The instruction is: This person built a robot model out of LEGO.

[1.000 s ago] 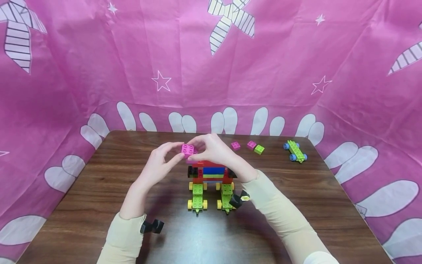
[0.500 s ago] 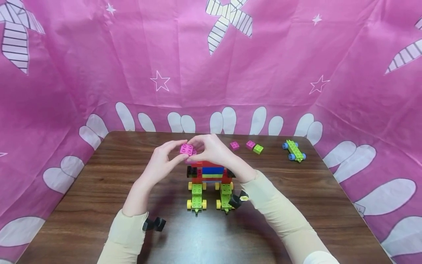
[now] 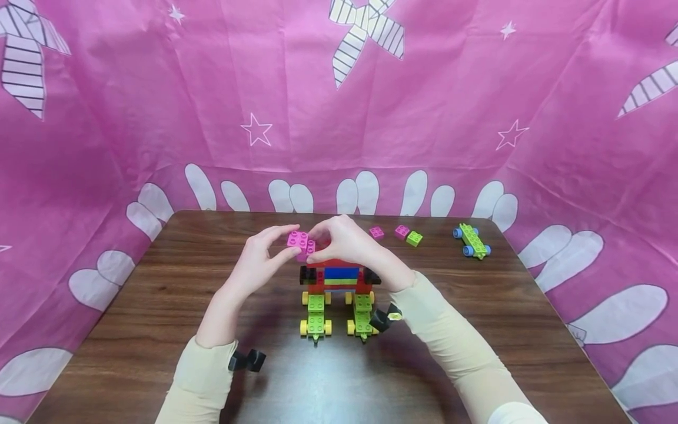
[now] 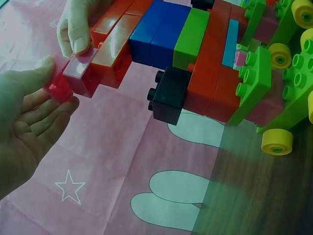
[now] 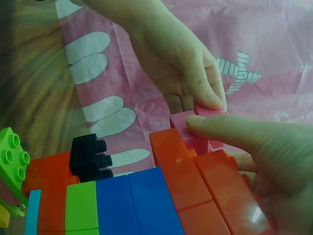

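A model of toy building bricks (image 3: 341, 274) stands upright on the table, with red, blue and green layers, black bricks (image 4: 170, 95) at its sides and green wheeled bases (image 3: 316, 318) below. At its upper left, my left hand (image 3: 253, 262) pinches a pink brick (image 3: 298, 239) between thumb and fingers. That brick sits against a second pink brick (image 4: 80, 72), offset from it. My right hand (image 3: 346, 240) holds this second brick, its thumb pressed on the side in the right wrist view. The right hand's fingers hide part of the red bricks (image 5: 183, 181) there.
Behind the model to the right lie two loose pink bricks (image 3: 402, 231) and a green brick (image 3: 414, 238). Farther right is a green wheeled base (image 3: 473, 240) with blue wheels. A pink patterned cloth (image 3: 450, 118) hangs behind the brown table (image 3: 159, 294).
The fingers of my right hand have shifted slightly right, so more of the second pink brick shows. The left hand keeps its pinch; the upper pink brick has turned a little.
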A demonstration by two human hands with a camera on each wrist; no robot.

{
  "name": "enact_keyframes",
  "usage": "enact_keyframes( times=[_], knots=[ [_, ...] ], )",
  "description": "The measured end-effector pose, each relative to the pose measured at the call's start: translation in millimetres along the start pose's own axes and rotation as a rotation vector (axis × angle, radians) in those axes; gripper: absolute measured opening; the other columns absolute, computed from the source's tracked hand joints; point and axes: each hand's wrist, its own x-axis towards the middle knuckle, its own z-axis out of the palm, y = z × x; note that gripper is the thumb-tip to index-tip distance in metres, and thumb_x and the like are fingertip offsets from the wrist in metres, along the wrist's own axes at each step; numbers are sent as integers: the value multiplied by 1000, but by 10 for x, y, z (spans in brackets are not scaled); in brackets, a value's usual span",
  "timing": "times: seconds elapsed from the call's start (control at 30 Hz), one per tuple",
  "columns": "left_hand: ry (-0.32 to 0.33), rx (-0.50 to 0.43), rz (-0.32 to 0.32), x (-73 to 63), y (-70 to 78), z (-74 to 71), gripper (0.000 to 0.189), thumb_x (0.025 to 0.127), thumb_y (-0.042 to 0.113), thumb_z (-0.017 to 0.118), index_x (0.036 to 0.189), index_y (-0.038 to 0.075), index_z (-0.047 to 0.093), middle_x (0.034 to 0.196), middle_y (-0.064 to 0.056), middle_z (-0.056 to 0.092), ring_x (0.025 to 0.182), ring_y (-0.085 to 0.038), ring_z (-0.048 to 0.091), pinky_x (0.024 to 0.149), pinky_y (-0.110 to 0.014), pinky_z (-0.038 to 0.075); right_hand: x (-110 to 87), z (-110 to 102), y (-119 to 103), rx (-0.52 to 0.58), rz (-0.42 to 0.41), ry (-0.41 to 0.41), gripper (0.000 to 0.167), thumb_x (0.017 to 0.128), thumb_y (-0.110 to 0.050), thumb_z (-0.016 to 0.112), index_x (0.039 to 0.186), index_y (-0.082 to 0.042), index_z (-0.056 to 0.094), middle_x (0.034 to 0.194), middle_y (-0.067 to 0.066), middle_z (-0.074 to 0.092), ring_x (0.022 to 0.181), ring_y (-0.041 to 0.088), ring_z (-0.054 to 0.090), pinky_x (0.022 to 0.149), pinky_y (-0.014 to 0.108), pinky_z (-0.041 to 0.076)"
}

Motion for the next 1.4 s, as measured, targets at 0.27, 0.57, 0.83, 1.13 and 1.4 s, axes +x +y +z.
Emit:
enact_keyframes(
  times=[0.27,0.57,0.83,1.13,1.4],
  knots=[
    [-7,-10,-17,-3,1,-14,41,88,15,73,126,5,63,121,-13,68,115,-29,61,98,-50,50,-4,13,5,-21,9,5,39,78,-26,83,110,-6,74,98,5,76,87,15,70,78,24,57],
    [-4,-9,-33,-3,16,-24,38,88,15,73,123,3,64,117,-14,69,112,-28,62,97,-50,50,-10,31,0,-28,20,33,38,77,-28,84,107,-7,75,94,4,76,86,14,69,76,24,56],
    [11,12,-16,3,5,-14,36,88,14,73,121,2,65,114,-15,70,109,-29,64,95,-48,51,-8,38,-15,-14,45,32,37,77,-27,84,107,-8,75,95,3,76,87,14,69,76,24,57],
    [-4,42,5,36,16,-41,33,87,14,74,117,2,67,108,-13,72,105,-28,66,93,-48,52,-5,38,-25,-8,50,37,37,77,-27,85,107,-8,75,94,3,76,87,17,69,75,24,57],
    [-37,51,-16,62,25,-59,33,86,14,75,116,3,68,109,-13,72,107,-28,66,95,-49,51,-10,40,-16,2,50,42,37,77,-26,85,106,-6,74,94,5,76,90,23,70,75,25,57]
  ],
)
